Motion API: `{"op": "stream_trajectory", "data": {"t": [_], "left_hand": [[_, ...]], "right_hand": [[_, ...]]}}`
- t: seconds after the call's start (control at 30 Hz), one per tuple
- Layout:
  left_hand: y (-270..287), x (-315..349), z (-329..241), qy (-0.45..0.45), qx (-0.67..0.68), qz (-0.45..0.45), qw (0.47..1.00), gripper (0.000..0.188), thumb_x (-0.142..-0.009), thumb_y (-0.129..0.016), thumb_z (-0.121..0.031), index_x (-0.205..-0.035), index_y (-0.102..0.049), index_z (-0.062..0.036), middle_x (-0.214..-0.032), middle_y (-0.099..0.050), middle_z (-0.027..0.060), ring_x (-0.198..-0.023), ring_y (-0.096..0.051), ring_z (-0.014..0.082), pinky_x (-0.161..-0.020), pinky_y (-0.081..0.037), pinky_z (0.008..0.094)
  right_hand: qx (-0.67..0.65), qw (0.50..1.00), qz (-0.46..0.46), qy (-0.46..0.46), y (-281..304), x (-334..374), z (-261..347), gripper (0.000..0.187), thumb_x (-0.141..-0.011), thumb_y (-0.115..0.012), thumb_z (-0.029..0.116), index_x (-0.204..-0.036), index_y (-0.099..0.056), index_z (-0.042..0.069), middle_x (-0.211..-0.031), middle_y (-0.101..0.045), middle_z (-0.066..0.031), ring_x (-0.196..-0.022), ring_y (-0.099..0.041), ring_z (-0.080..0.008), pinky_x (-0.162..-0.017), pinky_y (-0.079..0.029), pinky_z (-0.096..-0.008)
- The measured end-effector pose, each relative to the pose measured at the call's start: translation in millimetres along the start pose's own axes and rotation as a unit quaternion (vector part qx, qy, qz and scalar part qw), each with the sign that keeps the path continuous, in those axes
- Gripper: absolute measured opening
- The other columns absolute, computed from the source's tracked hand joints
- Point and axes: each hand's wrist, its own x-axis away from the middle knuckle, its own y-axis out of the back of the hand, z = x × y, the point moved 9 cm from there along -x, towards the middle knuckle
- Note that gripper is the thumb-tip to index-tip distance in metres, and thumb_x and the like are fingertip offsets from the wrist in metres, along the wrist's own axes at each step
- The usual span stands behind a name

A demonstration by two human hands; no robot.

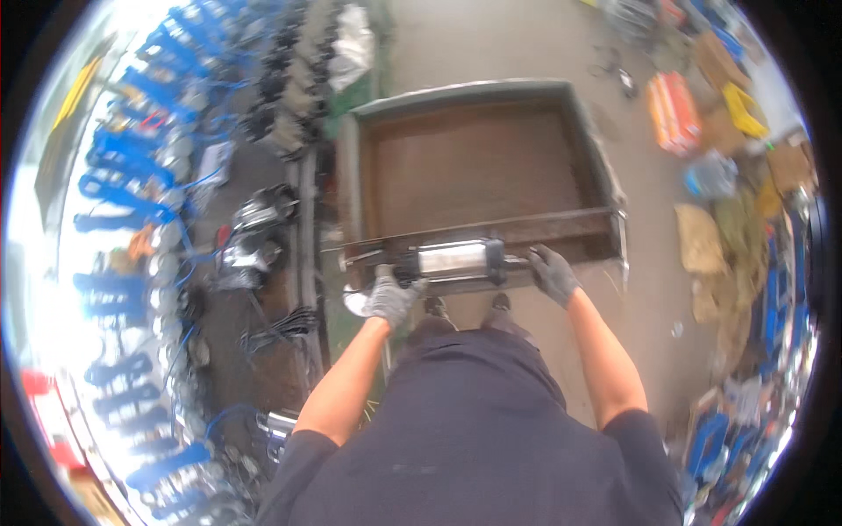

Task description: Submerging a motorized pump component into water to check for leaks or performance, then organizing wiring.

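Head view: both gloved hands carry a silver metal cylinder (453, 259) w/ dark end caps, held level over the near rim of a rusty open metal cart (474, 167). Left hand (391, 296) wraps the left end, right hand (552, 273) grips the rod end. Blue parts (132, 188) line the bench at left.

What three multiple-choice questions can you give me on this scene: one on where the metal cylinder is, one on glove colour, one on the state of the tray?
1. Where is the metal cylinder?
A. on the floor
B. at the near rim of the tray
C. on the left bench

2. What colour are the gloves?
A. grey
B. red
C. yellow

3. What does the tray hold?
A. full of parts
B. full of water
C. nothing visible inside

Answers: 1 B, the left hand and right hand hold it there by its ends. 2 A, both gloves look grey. 3 C, only its brown bottom shows.
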Motion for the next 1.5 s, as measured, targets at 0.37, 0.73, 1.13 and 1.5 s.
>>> {"op": "stream_trajectory", "data": {"t": [0.37, 0.73, 1.13, 1.5], "left_hand": [[-10, 3, -19, 0.023, -0.16, 0.052, 0.986, 0.086, -0.085, -0.084, -0.044, -0.136, -0.037, 0.0078, -0.125, -0.065, 0.0183, -0.113, -0.064, 0.0247, -0.103, -0.047, 0.036], [-20, -31, 65, 0.005, -0.1, 0.016, 0.995, 0.084, -0.08, -0.088, -0.044, -0.132, -0.042, 0.0026, -0.122, -0.067, 0.0197, -0.112, -0.065, 0.0259, -0.094, -0.052, 0.0389], [7, 20, -43, 0.005, -0.092, 0.006, 0.996, 0.063, -0.088, -0.083, -0.021, -0.133, -0.042, -0.0038, -0.117, -0.066, 0.0127, -0.104, -0.063, 0.0227, -0.094, -0.05, 0.0377], [-1, 16, -39, -0.022, -0.106, -0.004, 0.994, 0.065, -0.086, -0.086, -0.021, -0.129, -0.041, -0.0009, -0.111, -0.067, 0.0106, -0.1, -0.063, 0.021, -0.091, -0.052, 0.0365]], "right_hand": [[0.115, 0.983, -0.106, 0.099, 20, -39, -66, 0.036, -0.108, -0.051, 0.032, -0.125, -0.059, 0.001, -0.099, -0.071, -0.0169, -0.09, -0.07, -0.0331, -0.081, -0.057, -0.0433], [-0.192, 0.962, 0.178, -0.074, -8, 5, -12, 0.064, -0.091, -0.072, 0.057, -0.124, -0.063, 0.002, -0.075, -0.062, -0.0043, -0.057, -0.052, -0.0147, -0.055, -0.046, -0.0329], [-0.255, 0.952, 0.064, -0.156, -21, -15, -20, 0.039, -0.108, -0.05, 0.042, -0.113, -0.07, 0.008, -0.065, -0.05, 0.0033, -0.047, -0.04, -0.007, -0.04, -0.03, -0.0235], [-0.31, 0.929, 0.008, -0.201, -16, -10, -25, 0.018, -0.106, -0.054, 0.034, -0.107, -0.064, 0.019, -0.061, -0.043, 0.0055, -0.041, -0.035, -0.0078, -0.035, -0.025, -0.0262]]}}
